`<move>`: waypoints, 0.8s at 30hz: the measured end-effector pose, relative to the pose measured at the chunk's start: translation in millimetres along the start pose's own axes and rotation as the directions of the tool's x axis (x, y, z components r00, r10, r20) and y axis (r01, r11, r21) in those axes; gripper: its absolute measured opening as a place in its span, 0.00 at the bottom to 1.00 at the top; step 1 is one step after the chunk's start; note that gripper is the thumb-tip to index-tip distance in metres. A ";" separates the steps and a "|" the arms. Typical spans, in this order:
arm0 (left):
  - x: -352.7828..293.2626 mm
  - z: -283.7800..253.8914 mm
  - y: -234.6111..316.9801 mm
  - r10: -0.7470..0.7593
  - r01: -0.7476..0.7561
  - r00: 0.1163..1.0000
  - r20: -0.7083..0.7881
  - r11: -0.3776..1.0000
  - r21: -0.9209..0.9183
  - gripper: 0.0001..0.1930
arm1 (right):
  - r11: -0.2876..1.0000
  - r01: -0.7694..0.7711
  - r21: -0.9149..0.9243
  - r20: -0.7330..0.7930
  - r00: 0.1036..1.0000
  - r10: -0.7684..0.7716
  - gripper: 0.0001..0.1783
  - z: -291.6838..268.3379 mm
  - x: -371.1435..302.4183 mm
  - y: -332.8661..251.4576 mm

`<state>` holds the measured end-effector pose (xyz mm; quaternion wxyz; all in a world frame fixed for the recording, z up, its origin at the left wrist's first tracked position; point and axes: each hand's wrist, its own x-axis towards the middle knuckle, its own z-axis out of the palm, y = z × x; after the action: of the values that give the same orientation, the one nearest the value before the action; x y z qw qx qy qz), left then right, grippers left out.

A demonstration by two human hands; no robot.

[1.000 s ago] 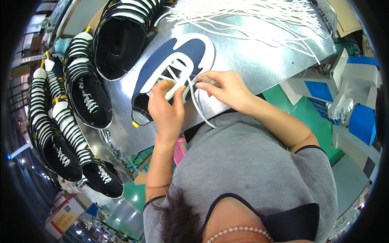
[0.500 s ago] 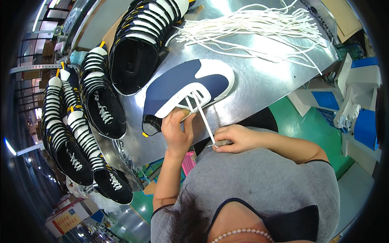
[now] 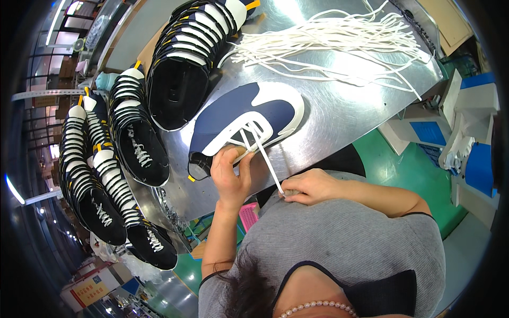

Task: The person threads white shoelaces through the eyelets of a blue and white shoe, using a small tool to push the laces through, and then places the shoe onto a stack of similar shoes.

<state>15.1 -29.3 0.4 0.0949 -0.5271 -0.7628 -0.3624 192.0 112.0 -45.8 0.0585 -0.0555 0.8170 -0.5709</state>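
A navy and white shoe upper (image 3: 220, 119) lies on its side on the metal table. My left hand (image 3: 230, 175) is closed at its lacing edge, thumb and fingers pinching there; the lace partly covers the exact grip. A white shoelace (image 3: 269, 164) runs from the eyelets, drawn straight towards my body. My right hand (image 3: 313, 185) is closed on the lace's end, close to my grey shirt. Something small and greyish-tan shows under those fingers, mostly hidden.
A heap of loose white laces (image 3: 328, 45) lies across the far side of the metal table (image 3: 339, 114). Stacks of nested black and white uppers (image 3: 177, 87) stand along the left. Blue and white equipment (image 3: 424, 132) is beyond the table's right edge.
My right hand has come slightly lower and right, the lace still taut. The metal tip that showed at its fingers is now hidden. My left hand stays at the upper.
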 end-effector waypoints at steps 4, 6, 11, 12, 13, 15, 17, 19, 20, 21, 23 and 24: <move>2.7 0.1 2.5 0.004 -0.004 1.000 0.006 1.000 0.005 0.16 | 0.998 0.015 -0.056 0.047 0.999 -0.012 0.15 -0.2 -0.6 0.6; 1.3 0.3 0.9 0.000 0.000 1.000 0.008 1.000 0.002 0.16 | 0.996 0.025 -0.085 0.051 0.998 -0.020 0.15 -1.8 -0.1 -2.4; 1.8 0.0 2.6 -0.023 0.023 0.999 0.028 1.000 -0.008 0.16 | 0.986 0.092 -0.140 -0.007 0.996 -0.094 0.13 -1.7 0.9 -7.0; 2.1 -0.7 2.8 -0.034 0.034 0.999 0.035 0.999 -0.002 0.16 | 0.985 0.099 -0.139 0.005 0.995 -0.099 0.12 -2.3 1.3 -8.0; 2.6 -1.3 3.1 -0.044 0.044 0.998 0.040 0.999 0.005 0.16 | 0.984 0.108 -0.141 0.018 0.994 -0.107 0.12 -2.9 1.8 -8.9; 2.8 -1.6 4.1 -0.036 0.036 0.999 0.036 0.999 0.008 0.16 | 0.985 0.104 -0.135 0.034 0.994 -0.100 0.12 -3.2 1.8 -9.9; 3.0 -2.1 4.6 -0.026 0.026 0.999 0.031 1.000 0.014 0.16 | 0.986 0.104 -0.130 0.050 0.994 -0.098 0.12 -3.5 2.0 -10.1; 2.3 -1.8 4.6 -0.035 0.035 0.999 0.034 0.999 0.005 0.16 | 0.988 0.093 -0.126 0.052 0.995 -0.088 0.12 -2.9 1.3 -9.6; 2.3 -1.5 4.8 -0.034 0.034 0.999 0.033 0.999 0.004 0.16 | 0.987 0.093 -0.128 0.051 0.995 -0.087 0.12 -3.4 1.2 -9.7; 2.2 -1.2 5.0 -0.047 0.047 0.998 0.035 0.999 -0.010 0.16 | 0.989 0.087 -0.122 0.053 0.995 -0.081 0.12 -4.0 1.2 -9.8; 1.9 -1.0 5.4 -0.061 0.062 0.997 0.038 0.998 -0.023 0.16 | 0.990 0.082 -0.115 0.057 0.995 -0.076 0.12 -4.3 1.1 -10.5; 1.8 -0.9 5.5 -0.062 0.063 0.997 0.041 0.998 -0.023 0.16 | 0.990 0.077 -0.118 0.063 0.996 -0.070 0.12 -4.4 1.3 -10.8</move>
<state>18.9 -27.5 4.5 0.0620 -0.5112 -0.7762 -0.3638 190.2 112.2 -34.2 0.0580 -0.1058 0.8453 -0.5204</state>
